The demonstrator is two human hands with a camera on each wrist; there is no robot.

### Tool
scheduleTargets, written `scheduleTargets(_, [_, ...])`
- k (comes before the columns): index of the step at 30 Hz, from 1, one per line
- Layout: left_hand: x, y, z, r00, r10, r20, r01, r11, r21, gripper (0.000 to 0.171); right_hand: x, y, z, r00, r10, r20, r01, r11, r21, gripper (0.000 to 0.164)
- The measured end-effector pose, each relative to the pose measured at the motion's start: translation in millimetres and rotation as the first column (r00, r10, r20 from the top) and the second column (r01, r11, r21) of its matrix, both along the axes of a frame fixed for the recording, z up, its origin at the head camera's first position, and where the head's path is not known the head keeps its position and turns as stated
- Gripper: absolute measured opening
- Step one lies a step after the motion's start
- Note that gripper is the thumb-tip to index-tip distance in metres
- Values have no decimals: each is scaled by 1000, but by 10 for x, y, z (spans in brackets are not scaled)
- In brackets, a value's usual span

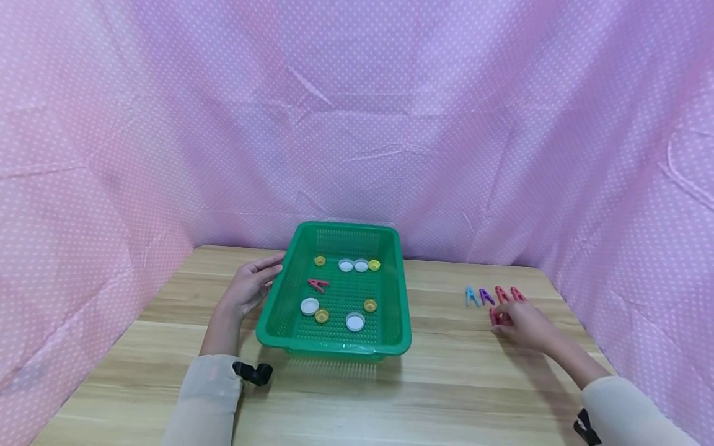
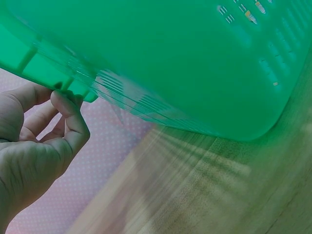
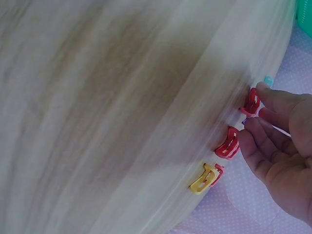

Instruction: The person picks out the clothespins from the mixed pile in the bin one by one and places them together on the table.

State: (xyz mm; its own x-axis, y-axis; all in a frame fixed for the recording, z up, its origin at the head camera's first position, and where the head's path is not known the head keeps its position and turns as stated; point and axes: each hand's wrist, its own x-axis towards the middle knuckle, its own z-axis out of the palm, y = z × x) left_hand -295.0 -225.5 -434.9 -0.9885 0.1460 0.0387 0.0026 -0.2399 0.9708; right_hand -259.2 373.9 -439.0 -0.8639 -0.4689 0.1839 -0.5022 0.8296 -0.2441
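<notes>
A green plastic basket [image 1: 405, 297] stands on the wooden table, its rim pinched on the left side between the thumb and fingers of my left hand [image 1: 252, 286]. Inside it lie a red clothespin [image 1: 318, 284], white bottle caps [image 1: 355, 321] and smaller yellow caps [image 1: 321, 316]. Over on the right, my right hand [image 1: 523, 323] pinches another red clothespin [image 3: 251, 103] between thumb and index finger, low over the table. Just beyond that hand are a light blue clothespin [image 1: 472, 297], a purple clothespin [image 1: 486, 297] and two more red ones. A yellow clothespin [image 3: 202, 180] shows only in the right wrist view.
The wooden table [image 1: 446, 396] ends at a pink dotted cloth [image 1: 357, 124] that hangs behind and on both sides. Bare tabletop lies between the basket and the row of clothespins. Each sleeve has a black strap [image 1: 253, 373] at the wrist.
</notes>
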Motion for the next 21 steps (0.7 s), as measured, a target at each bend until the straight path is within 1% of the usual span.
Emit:
scheduleTargets(3, [-6, 3, -2, 1000, -2, -5, 2, 1000, -1, 46, -10, 1, -4, 1000, 4, 2, -4, 1000, 2, 19])
scheduleTargets(8, [-12, 4, -9, 1000, 12, -12, -12, 1000, -9, 47, -23, 2, -9, 1000, -1, 0, 1, 1000, 1, 19])
scheduleTargets(13, [-11, 5, -14, 1000, 2, -9, -2, 1000, -10, 46, -13, -9, 11, 1000, -5, -1, 5, 1000, 8, 19])
scheduleTargets(17, [-12, 5, -23, 1000, -1, -4, 1, 1000, -9, 46, -19, -22, 69, 1000, -9, -21, 9, 1000, 11, 16])
scheduleTargets(21, [-12, -1, -38, 1000, 5, -5, -5, 1000, -11, 47, -58, -41, 183, 999, -14, -50, 15, 1000, 21, 24])
